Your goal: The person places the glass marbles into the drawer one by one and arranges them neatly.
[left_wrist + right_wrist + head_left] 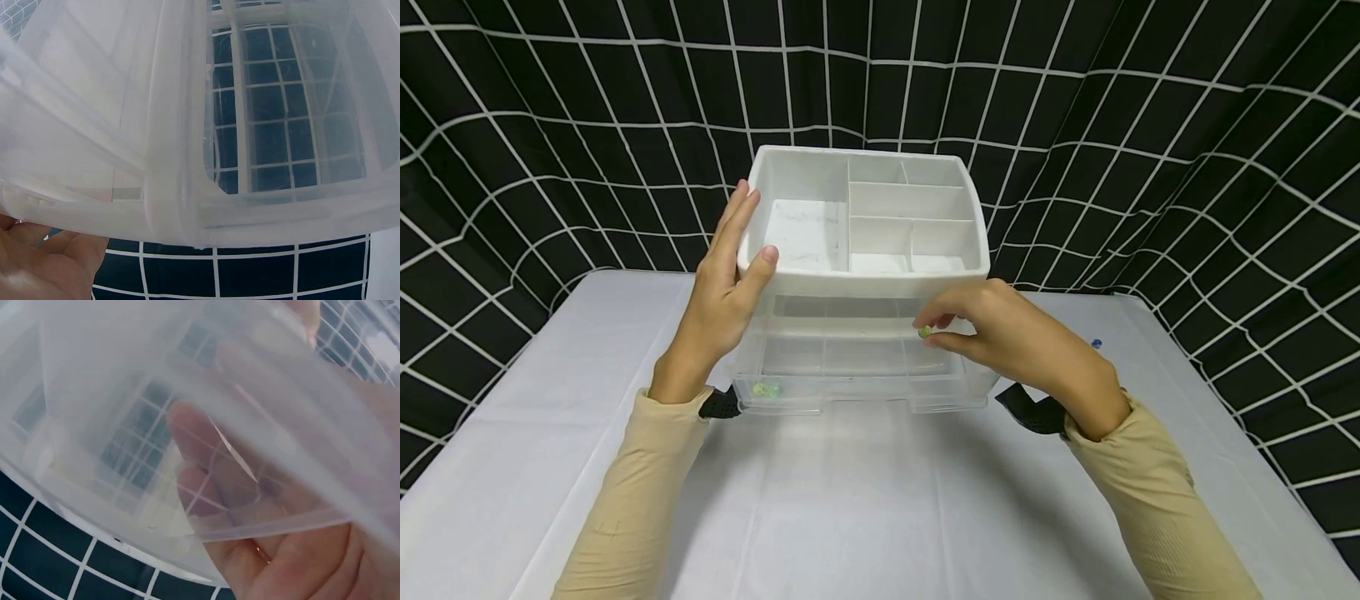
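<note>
A white storage box [917, 200] with a divided top tray stands on the table, its clear drawer [865, 390] pulled out at the front. My left hand [721, 287] rests along the box's left side, fingers straight and thumb at the tray's rim. In the left wrist view, part of that hand [53, 265] shows beside the plastic. Over the right part of the drawer, my right hand [992, 329] pinches a yellow-green glass marble [924, 332]. The right wrist view shows the right hand [294, 556] partly through clear plastic, the marble hidden. Greenish marbles [767, 389] lie in the drawer's front left corner.
A blue marble [1097, 343] lies on the white-covered table [865, 517], right of the box and beyond my right forearm. A black curtain with white grid lines [880, 92] hangs behind and along both sides.
</note>
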The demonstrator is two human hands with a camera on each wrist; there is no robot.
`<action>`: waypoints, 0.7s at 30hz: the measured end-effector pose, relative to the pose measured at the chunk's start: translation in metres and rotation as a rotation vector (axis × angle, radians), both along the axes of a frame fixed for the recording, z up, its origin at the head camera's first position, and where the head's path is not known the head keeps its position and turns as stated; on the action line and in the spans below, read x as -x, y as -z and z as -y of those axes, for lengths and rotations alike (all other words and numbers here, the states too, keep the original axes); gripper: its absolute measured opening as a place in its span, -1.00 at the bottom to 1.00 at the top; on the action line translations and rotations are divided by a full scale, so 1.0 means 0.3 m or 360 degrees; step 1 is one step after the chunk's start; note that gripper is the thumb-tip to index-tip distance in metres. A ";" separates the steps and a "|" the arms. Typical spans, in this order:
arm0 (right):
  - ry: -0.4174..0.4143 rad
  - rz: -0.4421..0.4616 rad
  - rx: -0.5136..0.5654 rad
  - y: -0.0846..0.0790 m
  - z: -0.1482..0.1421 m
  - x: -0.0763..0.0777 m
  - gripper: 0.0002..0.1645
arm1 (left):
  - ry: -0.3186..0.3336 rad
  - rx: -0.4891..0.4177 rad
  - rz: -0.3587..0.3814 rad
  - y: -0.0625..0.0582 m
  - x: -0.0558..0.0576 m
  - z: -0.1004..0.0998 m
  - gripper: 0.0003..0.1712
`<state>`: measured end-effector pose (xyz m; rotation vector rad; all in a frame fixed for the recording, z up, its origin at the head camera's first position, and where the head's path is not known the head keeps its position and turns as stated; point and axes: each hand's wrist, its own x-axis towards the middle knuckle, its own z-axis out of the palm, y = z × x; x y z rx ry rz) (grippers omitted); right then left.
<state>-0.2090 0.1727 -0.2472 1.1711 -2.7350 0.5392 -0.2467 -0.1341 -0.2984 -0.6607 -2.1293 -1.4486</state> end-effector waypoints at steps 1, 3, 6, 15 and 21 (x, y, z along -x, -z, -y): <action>-0.0001 0.0008 -0.0016 0.000 0.003 0.002 -0.81 | 0.0000 -0.0001 -0.0001 0.000 0.000 0.000 -0.31; 0.0003 0.0020 -0.0046 0.000 0.008 0.004 -0.80 | 0.0001 -0.0001 -0.0001 0.000 0.001 0.000 -0.31; 0.0011 0.0044 -0.0078 0.000 0.015 0.005 -0.79 | 0.0001 -0.0002 -0.0004 0.001 0.002 0.000 -0.32; 0.0021 0.0099 -0.0129 -0.001 0.026 0.006 -0.77 | -0.0001 0.0002 -0.0007 0.001 0.002 -0.001 -0.32; 0.0003 0.0091 -0.0133 0.000 0.029 0.007 -0.78 | 0.0003 -0.0002 -0.0003 0.001 0.002 0.001 -0.32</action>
